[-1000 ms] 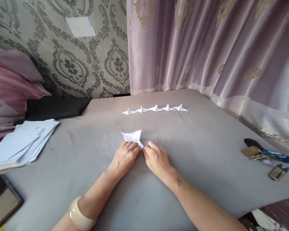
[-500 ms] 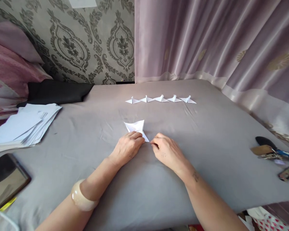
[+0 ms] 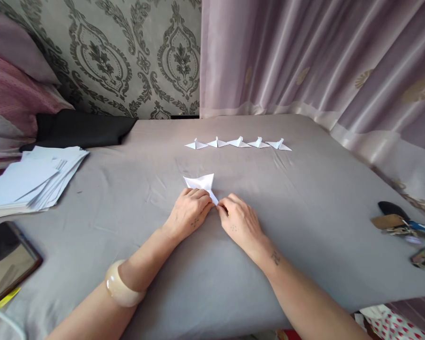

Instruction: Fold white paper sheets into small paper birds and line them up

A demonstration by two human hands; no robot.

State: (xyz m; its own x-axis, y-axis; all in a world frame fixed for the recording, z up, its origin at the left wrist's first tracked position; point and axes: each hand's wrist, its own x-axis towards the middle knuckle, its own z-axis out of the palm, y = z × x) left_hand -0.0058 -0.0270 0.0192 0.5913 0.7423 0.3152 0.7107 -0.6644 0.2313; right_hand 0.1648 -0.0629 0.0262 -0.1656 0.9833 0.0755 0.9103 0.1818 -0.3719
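Note:
A folded piece of white paper (image 3: 201, 182) with pointed corners lies at the middle of the grey-covered table. My left hand (image 3: 193, 208) is closed on its near part, and the fingers cover the lower folds. At the paper's narrow near-right point, my right hand (image 3: 239, 219) is closed in a pinch with its fingertips at the tip. Both hands rest low over the cloth, close together. Beyond them stands a row of several small folded paper birds (image 3: 240, 142), their wing tips nearly touching.
To the left lie a stack of white paper sheets (image 3: 31, 182), a phone (image 3: 10, 262) and a white cable (image 3: 10, 323). A black cloth (image 3: 81, 127) sits at the back left. Keys (image 3: 393, 224) lie near the right edge. Patterned wallpaper and a curtain (image 3: 286, 56) border the table.
My right hand has moved slightly left, and its fingertips have closed onto the paper's point. My left hand stays on the paper. The whole view has shifted a little.

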